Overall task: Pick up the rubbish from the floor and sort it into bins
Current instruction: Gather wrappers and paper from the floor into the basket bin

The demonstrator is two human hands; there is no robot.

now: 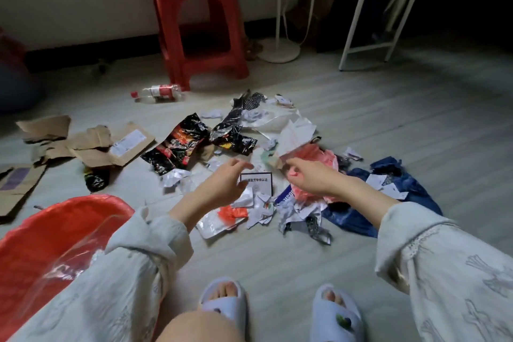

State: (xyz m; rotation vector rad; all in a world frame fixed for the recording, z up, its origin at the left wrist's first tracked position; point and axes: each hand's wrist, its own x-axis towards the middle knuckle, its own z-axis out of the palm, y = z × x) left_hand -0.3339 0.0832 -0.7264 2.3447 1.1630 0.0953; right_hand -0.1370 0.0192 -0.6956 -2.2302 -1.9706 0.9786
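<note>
A heap of rubbish lies on the floor: black and red snack wrappers [177, 144], white paper scraps [261, 208], a pink plastic bag [319, 155], a blue plastic bag [399, 180], torn cardboard [91, 144] and a plastic bottle [159, 92]. My right hand [311, 176] grips the pink bag, lifted a little above the pile together with a white sheet [295, 133]. My left hand [224, 183] hovers over the scraps with relaxed, spread fingers and holds nothing. A bin lined with a red bag [55, 233] stands at my lower left.
A red plastic stool [194, 22] stands by the back wall, with a white fan base [279, 50] and a white rack leg [358, 14] to its right. My feet in pale slippers [280, 305] rest on the grey plank floor at the bottom.
</note>
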